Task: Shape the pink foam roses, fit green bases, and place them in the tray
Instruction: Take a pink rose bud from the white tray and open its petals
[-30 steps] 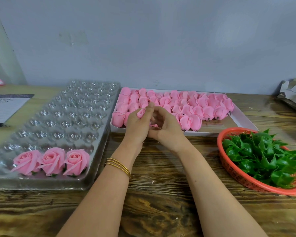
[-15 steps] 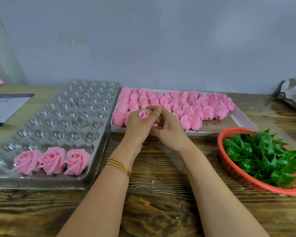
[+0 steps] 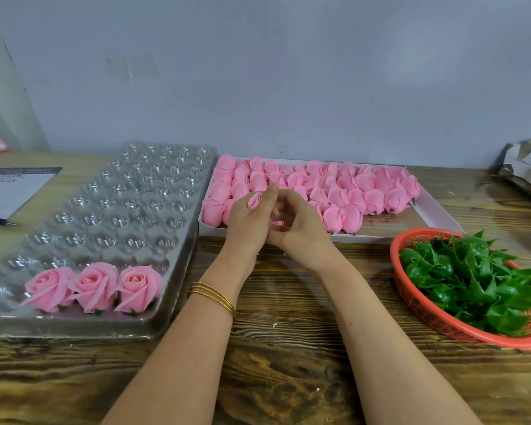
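A pink foam rose bud (image 3: 254, 201) is pinched in my left hand (image 3: 248, 223), its tip poking out above the thumb. My right hand (image 3: 298, 230) presses against the same rose from the right, fingers curled around its lower petals. Both hands hover over the front edge of the white box (image 3: 439, 214) that holds several unshaped pink buds (image 3: 344, 191). Three finished roses (image 3: 94, 288) with green bases stand in the front row of the clear plastic tray (image 3: 111, 210) on the left. An orange basket (image 3: 423, 314) at the right holds several green bases (image 3: 469, 277).
A sheet of paper (image 3: 10, 188) and a pen (image 3: 0, 221) lie at the far left. Crumpled grey cardboard (image 3: 524, 170) sits at the back right. The wooden tabletop (image 3: 288, 357) runs under my forearms; a grey wall stands behind.
My left hand turned the bud so its tip now shows above the thumb. My right hand's fingers shifted around the lower petals. Tray, box and basket stayed put.
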Motion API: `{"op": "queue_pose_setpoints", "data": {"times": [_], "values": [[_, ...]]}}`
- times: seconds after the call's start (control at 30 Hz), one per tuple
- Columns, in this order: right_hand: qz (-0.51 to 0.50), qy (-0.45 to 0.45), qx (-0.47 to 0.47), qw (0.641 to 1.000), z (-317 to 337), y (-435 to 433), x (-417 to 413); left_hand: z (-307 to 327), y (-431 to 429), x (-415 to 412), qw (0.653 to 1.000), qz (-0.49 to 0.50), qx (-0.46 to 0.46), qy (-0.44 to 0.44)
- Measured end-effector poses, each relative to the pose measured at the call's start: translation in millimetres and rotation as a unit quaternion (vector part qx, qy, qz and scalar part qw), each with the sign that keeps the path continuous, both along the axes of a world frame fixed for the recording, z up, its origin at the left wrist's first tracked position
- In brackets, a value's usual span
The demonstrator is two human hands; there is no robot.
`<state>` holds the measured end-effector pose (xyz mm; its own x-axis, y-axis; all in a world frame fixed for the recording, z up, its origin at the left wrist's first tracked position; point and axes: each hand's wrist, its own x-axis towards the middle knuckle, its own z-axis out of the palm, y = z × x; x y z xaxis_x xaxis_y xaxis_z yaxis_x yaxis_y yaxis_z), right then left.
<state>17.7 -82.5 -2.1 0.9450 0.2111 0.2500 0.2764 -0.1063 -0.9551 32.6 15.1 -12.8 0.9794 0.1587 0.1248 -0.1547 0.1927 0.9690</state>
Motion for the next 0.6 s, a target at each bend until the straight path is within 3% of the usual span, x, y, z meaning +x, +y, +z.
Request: {"op": "queue_pose_setpoints", "data": {"times": [0.6], "values": [[0.019, -0.004, -0.011, 1.0, 5.3, -4.8, -3.4, 0.6, 4.9, -3.6, 0.997, -0.026, 0.046, -0.051]]}}
